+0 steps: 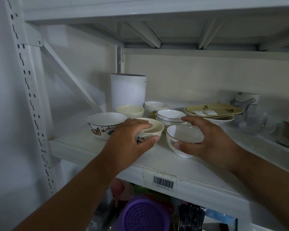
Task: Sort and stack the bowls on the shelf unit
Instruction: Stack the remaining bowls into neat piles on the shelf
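We see the cream bowl (154,129) gripped in the left hand (132,139): the fingers curl over its near rim and the thumb presses its outer wall beside a small black motif. The bowl sits on the shelf (93,147), or only just above it; we cannot tell which. Right of that hand, the right hand (205,139) holds the gold-rimmed white bowl (182,135), thumb against its front wall and fingers arched around its far side, with the index finger reaching over towards the bowl behind. This bowl tilts slightly towards us.

Just left of the left hand stands the floral bowl (105,124), upright on the shelf. Beyond the left hand's fingers is a pale yellow bowl (129,110), and past the gap between the two hands lies the blue-lined bowl (168,117), which seems to be two bowls nested. Behind that sits a small white bowl (155,105) with a flower print.

Farther back from the left hand rises a white cylinder (128,90). Beyond the right hand, stacked plates (223,110) carry some small white pieces, and glassware (254,120) stands farther right. Below the hands, a barcode label (163,182) is stuck on the shelf's front edge, and a purple basket (145,214) shows on the level beneath.
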